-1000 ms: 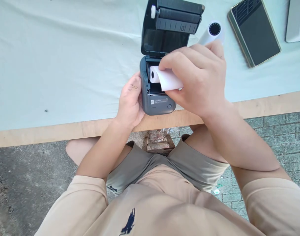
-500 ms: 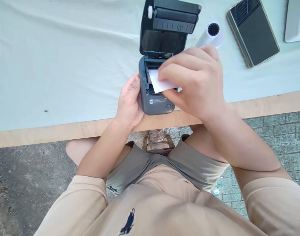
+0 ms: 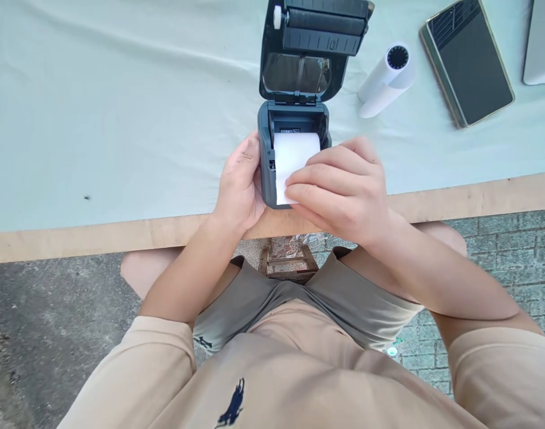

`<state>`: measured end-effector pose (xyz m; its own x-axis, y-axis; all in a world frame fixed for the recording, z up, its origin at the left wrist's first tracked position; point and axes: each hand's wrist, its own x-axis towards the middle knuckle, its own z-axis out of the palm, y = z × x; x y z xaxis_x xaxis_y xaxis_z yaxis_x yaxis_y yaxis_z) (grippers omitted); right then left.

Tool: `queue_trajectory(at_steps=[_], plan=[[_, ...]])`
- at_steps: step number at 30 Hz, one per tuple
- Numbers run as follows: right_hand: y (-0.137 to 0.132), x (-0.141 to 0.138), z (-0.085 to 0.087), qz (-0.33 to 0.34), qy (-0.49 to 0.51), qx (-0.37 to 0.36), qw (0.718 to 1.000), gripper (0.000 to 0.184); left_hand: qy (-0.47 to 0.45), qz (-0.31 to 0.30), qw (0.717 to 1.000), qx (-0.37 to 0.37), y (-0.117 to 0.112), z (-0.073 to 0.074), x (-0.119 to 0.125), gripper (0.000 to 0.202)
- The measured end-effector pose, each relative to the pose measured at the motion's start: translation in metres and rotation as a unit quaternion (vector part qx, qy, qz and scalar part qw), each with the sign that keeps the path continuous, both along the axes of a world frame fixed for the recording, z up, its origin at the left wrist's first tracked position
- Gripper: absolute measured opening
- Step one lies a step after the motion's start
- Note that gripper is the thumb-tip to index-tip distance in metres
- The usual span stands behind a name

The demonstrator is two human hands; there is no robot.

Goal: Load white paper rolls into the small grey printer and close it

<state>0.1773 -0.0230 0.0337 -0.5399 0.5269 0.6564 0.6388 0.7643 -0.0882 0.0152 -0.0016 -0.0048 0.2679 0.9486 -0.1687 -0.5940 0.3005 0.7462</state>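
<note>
A dark grey label printer (image 3: 267,179) stands at the front of the table with its lid (image 3: 308,80) raised and tilted back. White paper (image 3: 296,152) comes out of its roll bay and lies over the front face, covering the button there. My left hand (image 3: 242,179) is wrapped round the printer's left side. With its fingers closed at the paper's lower right, my right hand (image 3: 344,187) pinches the paper strip; the thumb is mostly hidden behind it.
A white paper roll (image 3: 384,86) with a dark core stands to the right of the printer. Beyond it lie a dark phone (image 3: 471,62) and part of a pale grey object (image 3: 543,47). The wooden table edge (image 3: 76,239) runs just above my lap.
My right hand has drawn the paper down toward me, out of the bay and over the printer's front. My left hand keeps its hold on the printer.
</note>
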Motion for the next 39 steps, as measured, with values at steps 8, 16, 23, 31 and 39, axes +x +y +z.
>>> queue_trajectory(at_steps=[8,16,23,31,39], plan=[[-0.005,-0.006,-0.005,-0.004,0.028,-0.011,1.0,0.017,0.015,0.0,1.0,-0.022,0.0,0.001,0.001,0.023],[0.0,-0.001,-0.008,0.002,0.026,-0.02,0.999,0.017,0.016,-0.046,0.999,-0.018,0.0,0.005,-0.005,0.019],[0.006,0.005,-0.011,0.009,0.013,-0.024,1.0,0.014,0.068,-0.029,0.997,0.007,-0.004,0.004,-0.005,0.051],[0.023,0.013,-0.012,0.075,0.065,0.03,0.995,0.013,0.085,-0.025,0.996,0.017,-0.004,0.002,-0.003,0.056],[0.048,0.033,0.003,-0.085,0.372,-0.099,0.919,0.025,0.116,-0.05,0.991,0.043,-0.004,-0.003,-0.009,0.068]])
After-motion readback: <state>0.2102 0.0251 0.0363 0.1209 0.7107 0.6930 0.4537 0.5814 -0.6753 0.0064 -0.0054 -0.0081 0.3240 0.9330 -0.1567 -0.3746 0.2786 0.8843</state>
